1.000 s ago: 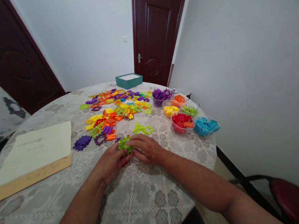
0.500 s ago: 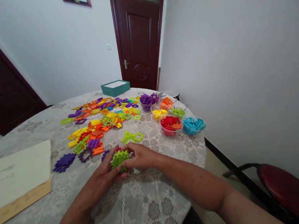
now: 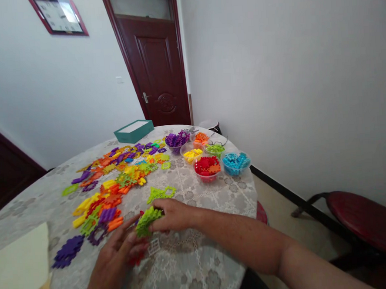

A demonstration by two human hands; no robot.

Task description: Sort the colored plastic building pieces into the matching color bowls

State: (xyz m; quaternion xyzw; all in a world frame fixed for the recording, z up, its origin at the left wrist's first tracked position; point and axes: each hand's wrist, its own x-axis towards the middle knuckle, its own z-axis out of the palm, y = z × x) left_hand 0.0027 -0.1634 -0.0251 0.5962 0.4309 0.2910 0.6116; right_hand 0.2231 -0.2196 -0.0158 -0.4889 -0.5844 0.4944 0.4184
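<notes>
My right hand [image 3: 171, 214] is closed on a stack of lime green toothed pieces [image 3: 148, 221], tilted above the table. Just left of the stack, my left hand [image 3: 119, 247] has its fingers apart, close to the green pieces. Below it lie red pieces [image 3: 136, 258], partly hidden by the fingers, and a white square piece [image 3: 154, 246] sits to their right. Beyond the hands, more lime green pieces [image 3: 160, 193] lie on the patterned cloth. A dark purple toothed stack [image 3: 68, 251] rests at the left.
Mixed coloured pieces [image 3: 112, 184] spread over the table's middle left. Clear bowls hold red [image 3: 207, 166], blue [image 3: 236, 163], yellow [image 3: 192, 155], green, orange and purple pieces. A teal box [image 3: 135, 132] stands at the back, a pale board [image 3: 20, 264] at the left.
The view has turned right and up. My left hand has loosened from the green stack, which my right hand now holds more tilted. Red pieces and a white piece have come into view below.
</notes>
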